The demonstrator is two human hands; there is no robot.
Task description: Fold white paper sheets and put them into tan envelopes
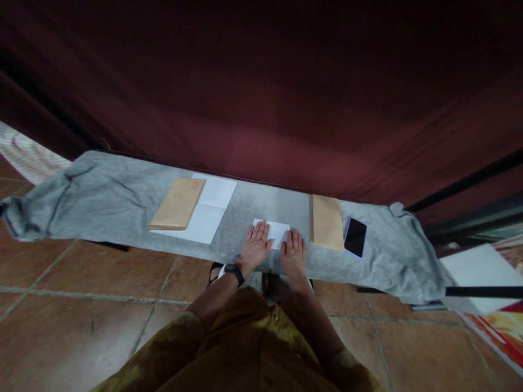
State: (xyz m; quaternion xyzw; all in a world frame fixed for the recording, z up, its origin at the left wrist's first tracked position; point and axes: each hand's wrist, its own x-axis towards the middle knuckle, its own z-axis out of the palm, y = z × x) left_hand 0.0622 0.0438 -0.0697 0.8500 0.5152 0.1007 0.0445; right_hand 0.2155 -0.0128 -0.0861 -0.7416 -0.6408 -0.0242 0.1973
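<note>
A small white folded sheet of paper point(278, 234) lies on the grey cloth in front of me. My left hand point(256, 245) rests flat on its left part, fingers stretched out, with a dark watch on the wrist. My right hand point(293, 250) lies flat at the paper's right edge, its fingers also straight. Left of my hands, a stack of brown envelopes point(178, 204) sits partly on larger white sheets point(212, 207) that show a crease. To the right stands another pile of brown envelopes point(327, 223), close to my right hand but apart from it.
A phone point(355, 237) with a dark screen lies right of the right-hand envelopes. The narrow bench is covered by a grey cloth point(106, 201), bunched at both ends. A dark red curtain point(261, 120) hangs along its far edge. Tiled floor point(114, 272) shows below.
</note>
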